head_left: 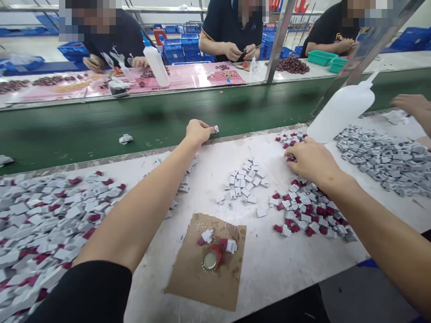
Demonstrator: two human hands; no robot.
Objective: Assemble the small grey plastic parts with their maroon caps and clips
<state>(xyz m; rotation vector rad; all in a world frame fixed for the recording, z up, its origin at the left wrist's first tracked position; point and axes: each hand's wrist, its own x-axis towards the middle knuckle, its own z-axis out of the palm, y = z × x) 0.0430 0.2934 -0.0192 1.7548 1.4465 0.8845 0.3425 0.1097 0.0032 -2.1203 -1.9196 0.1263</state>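
Note:
My left hand (199, 131) reaches out to the far table edge beside the green belt. Between its thumb and fingertips is a small white-and-maroon part (216, 129). My right hand (313, 160) is closed at the far end of a pile of grey and maroon parts (306, 211), with a maroon piece (290, 158) at its fingertips. Nearer me lies a brown cardboard piece (202, 287). On it are a red cap with a metal, toothed rim (212, 258) and two grey-and-maroon parts (229, 245). Loose light grey pieces (244, 179) are scattered between my arms.
Mixed parts (60, 211) spread over the left side. A white squeeze bottle (343, 110) leans by a metal post, near a grey heap (384, 157). A neighbour's hand (412, 105) is at far right. Beyond the green belt (155, 114), several people sit working.

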